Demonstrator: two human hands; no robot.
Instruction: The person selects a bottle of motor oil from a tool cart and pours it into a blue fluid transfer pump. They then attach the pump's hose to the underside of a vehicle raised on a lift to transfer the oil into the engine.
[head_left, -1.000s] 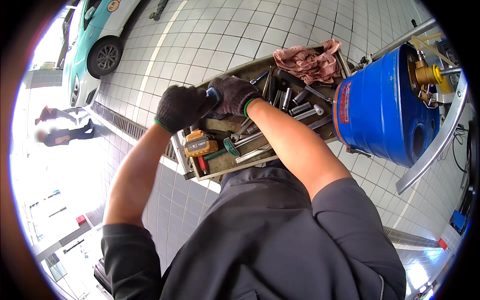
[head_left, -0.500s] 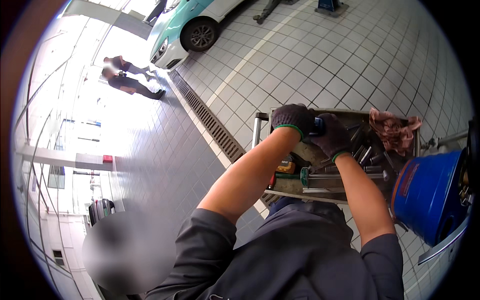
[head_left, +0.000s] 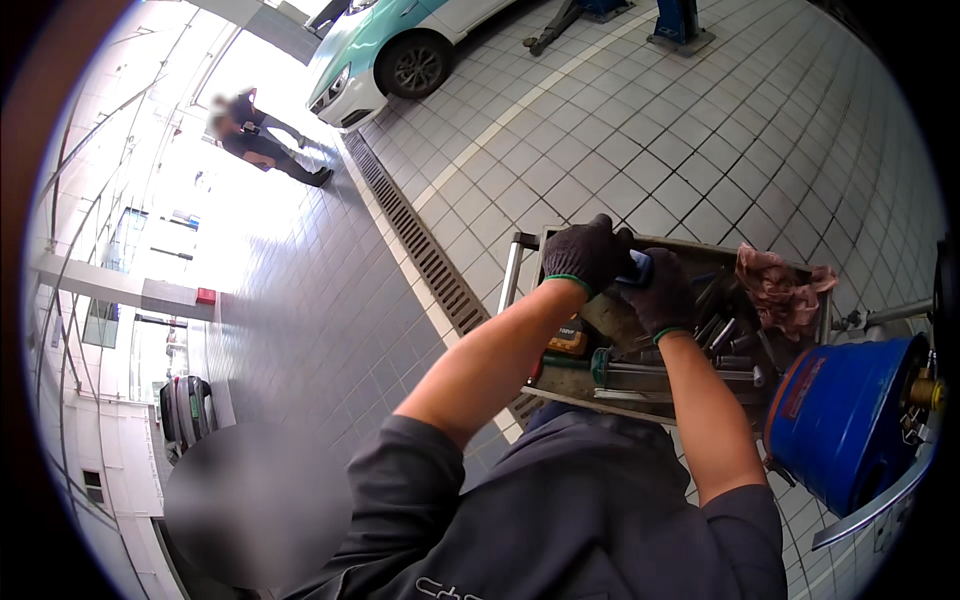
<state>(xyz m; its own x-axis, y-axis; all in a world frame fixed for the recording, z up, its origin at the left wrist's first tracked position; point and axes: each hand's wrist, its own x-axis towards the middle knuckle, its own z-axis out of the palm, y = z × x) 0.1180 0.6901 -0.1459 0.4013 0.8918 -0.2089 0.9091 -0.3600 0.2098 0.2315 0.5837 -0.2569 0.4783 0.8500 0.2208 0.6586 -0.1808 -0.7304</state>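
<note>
Both gloved hands met over the tool tray (head_left: 530, 245). Left hand (head_left: 585, 255) and right hand (head_left: 662, 295) each had their grip clamped on a blue-handled tool (head_left: 638, 268) held between them, above the tray's far left part. The tray held metal sockets (head_left: 722, 335), a yellow meter (head_left: 568, 340), a green-handled tool (head_left: 603, 362); a pink rag (head_left: 780, 290) lay at its far right corner. A blue drum (head_left: 850, 420) stood right of the tray.
</note>
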